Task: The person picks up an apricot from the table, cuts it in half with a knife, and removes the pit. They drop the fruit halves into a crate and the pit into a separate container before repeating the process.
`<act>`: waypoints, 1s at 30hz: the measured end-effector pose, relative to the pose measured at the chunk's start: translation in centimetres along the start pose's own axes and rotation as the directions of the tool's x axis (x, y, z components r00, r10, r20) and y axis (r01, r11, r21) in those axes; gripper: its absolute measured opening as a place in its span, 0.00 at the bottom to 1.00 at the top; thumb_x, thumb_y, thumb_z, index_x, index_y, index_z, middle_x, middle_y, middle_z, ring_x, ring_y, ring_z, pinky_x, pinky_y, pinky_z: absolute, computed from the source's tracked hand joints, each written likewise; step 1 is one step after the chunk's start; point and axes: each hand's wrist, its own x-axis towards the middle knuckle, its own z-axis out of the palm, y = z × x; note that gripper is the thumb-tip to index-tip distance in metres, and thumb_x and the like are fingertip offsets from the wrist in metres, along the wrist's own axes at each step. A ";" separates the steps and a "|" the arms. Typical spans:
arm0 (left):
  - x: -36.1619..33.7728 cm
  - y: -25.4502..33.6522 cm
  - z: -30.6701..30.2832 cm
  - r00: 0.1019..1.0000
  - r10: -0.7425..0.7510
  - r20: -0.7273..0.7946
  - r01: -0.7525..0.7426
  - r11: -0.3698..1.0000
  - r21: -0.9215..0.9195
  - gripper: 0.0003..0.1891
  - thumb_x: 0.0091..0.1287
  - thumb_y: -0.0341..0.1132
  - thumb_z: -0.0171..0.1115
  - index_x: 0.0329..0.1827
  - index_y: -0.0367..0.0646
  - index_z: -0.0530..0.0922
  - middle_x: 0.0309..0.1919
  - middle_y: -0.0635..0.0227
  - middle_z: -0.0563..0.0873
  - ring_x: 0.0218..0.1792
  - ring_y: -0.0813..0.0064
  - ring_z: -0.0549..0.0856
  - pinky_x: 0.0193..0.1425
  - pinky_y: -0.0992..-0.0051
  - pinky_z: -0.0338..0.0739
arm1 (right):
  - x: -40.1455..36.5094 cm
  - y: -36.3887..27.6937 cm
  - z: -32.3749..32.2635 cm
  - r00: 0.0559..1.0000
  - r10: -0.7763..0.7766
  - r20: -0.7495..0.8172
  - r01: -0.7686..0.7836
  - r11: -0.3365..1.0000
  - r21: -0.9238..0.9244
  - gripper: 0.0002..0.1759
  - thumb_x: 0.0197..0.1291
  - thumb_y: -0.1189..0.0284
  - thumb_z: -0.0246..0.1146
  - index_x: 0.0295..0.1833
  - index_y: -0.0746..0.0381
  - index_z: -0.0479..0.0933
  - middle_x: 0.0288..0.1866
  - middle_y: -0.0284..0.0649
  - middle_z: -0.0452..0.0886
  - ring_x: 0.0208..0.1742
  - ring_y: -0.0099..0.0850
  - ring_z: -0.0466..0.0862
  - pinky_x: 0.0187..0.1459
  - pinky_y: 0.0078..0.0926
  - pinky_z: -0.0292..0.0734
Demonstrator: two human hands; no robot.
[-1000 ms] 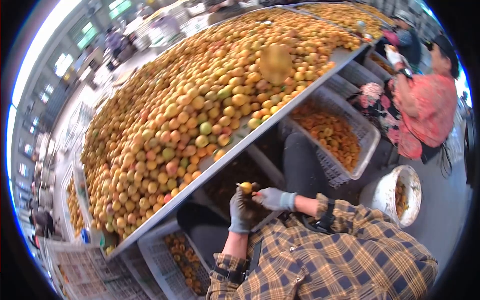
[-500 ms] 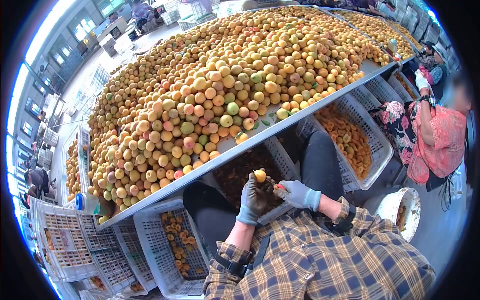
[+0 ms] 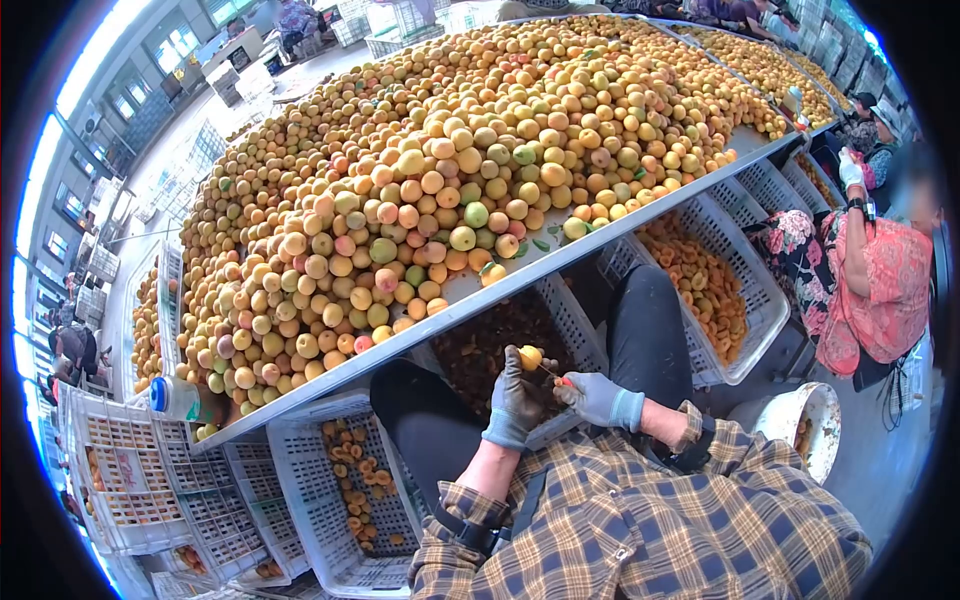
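Gripping 1 apricot (image 3: 530,357) in its curled, gloved fingers, the left hand (image 3: 514,402) holds it just under the table edge (image 3: 462,288), over a crate (image 3: 572,322) - the right hand (image 3: 600,398), closed on a small red-handled knife (image 3: 561,379), points the blade at it.

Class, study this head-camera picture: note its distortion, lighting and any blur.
Head view: fisheye bends the table edge, blackens the corners; glare whitens the upper-left rim; the person at right is partly blurred; left hand, apricot, right hand and tool are sharp.
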 end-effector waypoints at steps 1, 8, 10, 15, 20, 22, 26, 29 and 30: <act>-0.1 0.0 0.1 1.000 -0.014 -0.011 0.013 0.999 -0.029 0.25 0.64 0.57 0.58 0.46 0.40 0.75 0.35 0.58 0.82 0.36 0.62 0.82 0.44 0.60 0.79 | -0.1 0.0 0.1 1.000 0.002 -0.007 -0.002 1.000 0.018 0.25 0.68 0.52 0.50 0.41 0.66 0.73 0.36 0.56 0.79 0.39 0.53 0.79 0.40 0.39 0.72; 0.1 -0.3 -0.2 0.999 -0.006 -0.044 0.000 0.990 -0.139 0.24 0.63 0.56 0.60 0.44 0.41 0.75 0.34 0.60 0.82 0.36 0.64 0.82 0.44 0.63 0.78 | 0.1 0.2 0.6 0.999 0.029 -0.024 -0.030 0.999 -0.025 0.23 0.68 0.54 0.51 0.43 0.66 0.74 0.37 0.57 0.80 0.40 0.55 0.79 0.41 0.40 0.73; 0.2 -0.5 -0.5 1.000 0.028 -0.003 -0.029 0.999 -0.030 0.22 0.62 0.54 0.62 0.43 0.42 0.77 0.36 0.61 0.83 0.40 0.65 0.81 0.49 0.64 0.76 | 0.4 0.5 0.9 0.992 -0.042 -0.118 0.027 0.991 -0.132 0.20 0.69 0.58 0.53 0.39 0.66 0.73 0.29 0.53 0.76 0.29 0.45 0.75 0.36 0.34 0.71; -0.4 -0.3 0.7 0.999 0.001 0.036 -0.002 1.000 0.029 0.21 0.64 0.53 0.60 0.44 0.42 0.76 0.36 0.62 0.83 0.36 0.67 0.81 0.44 0.65 0.77 | 1.5 0.8 0.7 0.997 -0.028 -0.069 0.029 0.999 0.021 0.20 0.68 0.57 0.53 0.38 0.66 0.74 0.26 0.48 0.77 0.28 0.39 0.75 0.35 0.33 0.71; 0.6 0.0 -0.1 0.992 0.122 0.028 -0.125 0.975 0.184 0.19 0.67 0.49 0.58 0.44 0.40 0.74 0.35 0.61 0.82 0.33 0.67 0.81 0.38 0.66 0.79 | 1.6 -0.3 0.0 0.958 0.201 0.205 -0.264 0.896 0.356 0.20 0.68 0.57 0.53 0.38 0.66 0.74 0.25 0.44 0.76 0.27 0.32 0.75 0.34 0.31 0.70; 0.1 0.2 0.6 0.992 0.112 0.051 -0.119 0.979 0.164 0.17 0.68 0.46 0.58 0.44 0.39 0.74 0.35 0.61 0.82 0.33 0.68 0.81 0.38 0.66 0.80 | 1.7 0.4 0.4 0.998 0.070 0.009 -0.070 0.996 0.058 0.21 0.68 0.57 0.53 0.38 0.66 0.74 0.26 0.47 0.77 0.28 0.37 0.76 0.35 0.33 0.71; 0.2 0.0 0.3 0.996 0.087 0.037 -0.091 0.983 0.161 0.17 0.68 0.45 0.59 0.45 0.38 0.75 0.36 0.61 0.83 0.35 0.67 0.82 0.40 0.67 0.81 | 1.3 0.9 0.6 0.996 -0.010 -0.092 0.006 0.999 -0.037 0.21 0.68 0.57 0.53 0.38 0.66 0.74 0.28 0.50 0.78 0.29 0.42 0.77 0.35 0.34 0.70; -0.1 0.1 0.6 0.990 0.080 0.115 -0.107 0.963 0.249 0.17 0.68 0.43 0.59 0.47 0.37 0.76 0.38 0.60 0.84 0.37 0.68 0.83 0.42 0.67 0.82 | 1.4 0.2 -0.1 0.997 0.073 -0.036 -0.073 0.997 0.012 0.25 0.68 0.54 0.50 0.39 0.68 0.76 0.40 0.59 0.79 0.44 0.56 0.78 0.43 0.42 0.73; -0.4 0.0 0.9 0.991 0.095 0.093 -0.115 0.961 0.251 0.16 0.68 0.42 0.59 0.47 0.36 0.77 0.38 0.61 0.84 0.36 0.71 0.83 0.43 0.71 0.81 | 1.6 0.4 -0.1 0.996 0.080 -0.026 -0.080 0.997 0.005 0.25 0.68 0.54 0.50 0.40 0.68 0.76 0.41 0.59 0.79 0.45 0.56 0.78 0.44 0.42 0.73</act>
